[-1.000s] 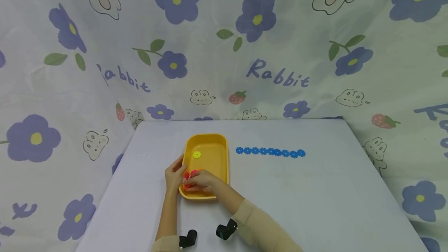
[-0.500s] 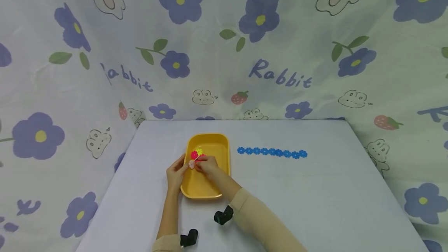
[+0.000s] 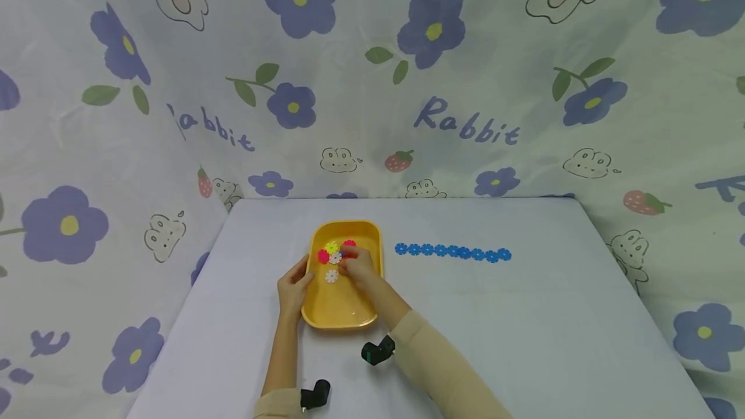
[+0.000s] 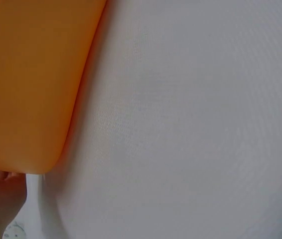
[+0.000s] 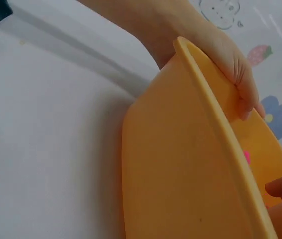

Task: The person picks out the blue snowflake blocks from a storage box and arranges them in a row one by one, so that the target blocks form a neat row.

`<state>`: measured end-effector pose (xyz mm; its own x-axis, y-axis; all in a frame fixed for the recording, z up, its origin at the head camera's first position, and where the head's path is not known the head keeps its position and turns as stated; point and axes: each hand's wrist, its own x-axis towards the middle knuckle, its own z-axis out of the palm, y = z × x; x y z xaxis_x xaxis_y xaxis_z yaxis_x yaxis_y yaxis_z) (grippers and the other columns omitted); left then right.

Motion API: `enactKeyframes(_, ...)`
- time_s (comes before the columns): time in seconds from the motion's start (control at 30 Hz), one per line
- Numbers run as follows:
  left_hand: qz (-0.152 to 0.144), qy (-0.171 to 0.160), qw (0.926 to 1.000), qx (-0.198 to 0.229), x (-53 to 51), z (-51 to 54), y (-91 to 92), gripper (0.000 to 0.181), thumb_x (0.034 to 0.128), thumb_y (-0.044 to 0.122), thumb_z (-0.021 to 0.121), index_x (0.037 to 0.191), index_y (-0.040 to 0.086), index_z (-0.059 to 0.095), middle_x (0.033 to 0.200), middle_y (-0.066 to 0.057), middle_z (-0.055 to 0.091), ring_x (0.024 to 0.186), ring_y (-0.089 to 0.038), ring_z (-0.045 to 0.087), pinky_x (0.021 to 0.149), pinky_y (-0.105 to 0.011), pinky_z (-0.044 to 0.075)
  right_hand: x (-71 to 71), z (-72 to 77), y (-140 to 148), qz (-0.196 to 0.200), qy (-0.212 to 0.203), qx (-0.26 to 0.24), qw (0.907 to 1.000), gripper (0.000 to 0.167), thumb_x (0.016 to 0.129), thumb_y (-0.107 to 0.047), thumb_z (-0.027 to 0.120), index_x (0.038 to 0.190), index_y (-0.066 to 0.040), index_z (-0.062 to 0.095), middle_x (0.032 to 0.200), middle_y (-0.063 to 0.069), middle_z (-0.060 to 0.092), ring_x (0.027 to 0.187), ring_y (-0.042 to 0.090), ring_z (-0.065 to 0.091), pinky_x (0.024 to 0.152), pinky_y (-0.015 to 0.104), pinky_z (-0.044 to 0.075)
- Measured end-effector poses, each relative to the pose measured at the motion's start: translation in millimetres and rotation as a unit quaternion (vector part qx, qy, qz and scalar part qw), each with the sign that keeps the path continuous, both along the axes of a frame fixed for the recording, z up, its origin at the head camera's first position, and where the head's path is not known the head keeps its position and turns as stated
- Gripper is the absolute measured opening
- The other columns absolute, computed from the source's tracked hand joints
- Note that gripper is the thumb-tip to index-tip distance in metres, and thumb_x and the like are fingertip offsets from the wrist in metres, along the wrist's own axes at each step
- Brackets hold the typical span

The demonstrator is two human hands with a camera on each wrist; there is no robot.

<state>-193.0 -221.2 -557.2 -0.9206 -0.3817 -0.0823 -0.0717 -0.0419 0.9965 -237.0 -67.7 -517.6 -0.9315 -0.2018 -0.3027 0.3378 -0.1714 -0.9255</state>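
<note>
In the head view my left hand (image 3: 293, 288) grips the left rim of a yellow tray (image 3: 341, 312). The right wrist view shows its thumb hooked over the rim. My right hand (image 3: 359, 268) is inside the tray, fingers bent, with a small bit of blue (image 3: 343, 254) at the fingertips; whether they pinch it is hard to tell. Around the fingertips lie small flower-shaped plastic pieces: a yellow-green piece (image 3: 331, 247), a pink piece (image 3: 323, 256), another pink piece (image 3: 349, 244), a white piece (image 3: 332, 276) and a second white piece (image 3: 335, 258).
Right of the tray, a row of several blue flower-shaped pieces (image 3: 453, 251) lies on the white table (image 3: 495, 328). A printed cloth backdrop (image 3: 361, 102) stands behind the table. Black wrist cameras (image 3: 378, 350) are worn on both forearms.
From the tray's near left part, my right hand has moved toward its far right side. Pink and white pieces now lie spread out beside the yellow-green one. My left hand keeps its grip on the rim.
</note>
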Motion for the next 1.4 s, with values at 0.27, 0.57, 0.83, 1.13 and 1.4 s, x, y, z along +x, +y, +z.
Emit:
enactKeyframes(0.27, 0.010, -0.001, 0.9999, -0.009, 1.0, 1.2, -1.1, 0.043, 0.0855, -0.005, 0.058, 0.128, -0.003, 0.055, 0.133, -0.020, 0.051, 0.111, -0.007, 0.054, 0.085, -0.007, 0.044, -1.9, -14.5, 2.7, -0.020, -0.009, 0.078, 0.9967, 0.047, 0.081, 0.017, 0.049, 0.125, 0.003, 0.057, 0.121, 0.023, 0.055, 0.080, 0.032, 0.069, 0.072, 0.033, 0.056)
enactKeyframes(0.57, 0.003, 0.000, 0.9999, -0.012, 0.8, -0.8, -1.6, 0.043, 0.0861, -0.004, 0.057, 0.129, -0.003, 0.054, 0.134, -0.021, 0.051, 0.114, -0.013, 0.053, 0.085, -0.007, 0.044, -1.8, -16.2, -1.7, -0.049, 0.017, 0.150, 0.9873, 0.035, 0.078, 0.014, 0.058, 0.112, 0.007, 0.061, 0.075, 0.009, 0.054, 0.069, 0.030, 0.068, 0.062, 0.032, 0.058)
enactKeyframes(0.83, -0.005, 0.011, 0.9999, 0.010, 4.1, -3.6, -1.1, 0.044, 0.0861, -0.007, 0.055, 0.130, -0.003, 0.054, 0.134, -0.018, 0.051, 0.113, -0.004, 0.053, 0.088, -0.009, 0.044, 15.2, -23.1, -4.1, 0.130, 0.055, 0.156, 0.9777, 0.020, 0.081, 0.005, 0.065, 0.100, 0.008, 0.065, 0.074, 0.015, 0.067, 0.065, 0.031, 0.067, 0.061, 0.034, 0.058)
enactKeyframes(1.13, -0.011, 0.008, 0.9998, 0.017, 2.0, 0.0, 0.8, 0.044, 0.0870, -0.006, 0.054, 0.131, -0.002, 0.053, 0.136, -0.017, 0.050, 0.121, -0.017, 0.049, 0.087, -0.009, 0.044, 27.3, -17.6, -6.1, 0.176, 0.092, 0.200, 0.9593, 0.015, 0.078, 0.002, 0.068, 0.092, 0.008, 0.067, 0.071, 0.014, 0.067, 0.062, 0.028, 0.065, 0.059, 0.030, 0.057)
enactKeyframes(1.4, -0.001, 0.005, 1.0000, 0.007, 0.7, -1.4, 0.4, 0.043, 0.0856, -0.006, 0.056, 0.129, -0.003, 0.054, 0.135, -0.018, 0.051, 0.115, -0.008, 0.053, 0.088, -0.009, 0.044, -0.8, -21.4, 0.3, 0.060, 0.139, 0.358, 0.9215, 0.022, 0.076, -0.004, 0.072, 0.097, -0.001, 0.067, 0.083, 0.005, 0.062, 0.075, 0.016, 0.056, 0.068, 0.025, 0.053)
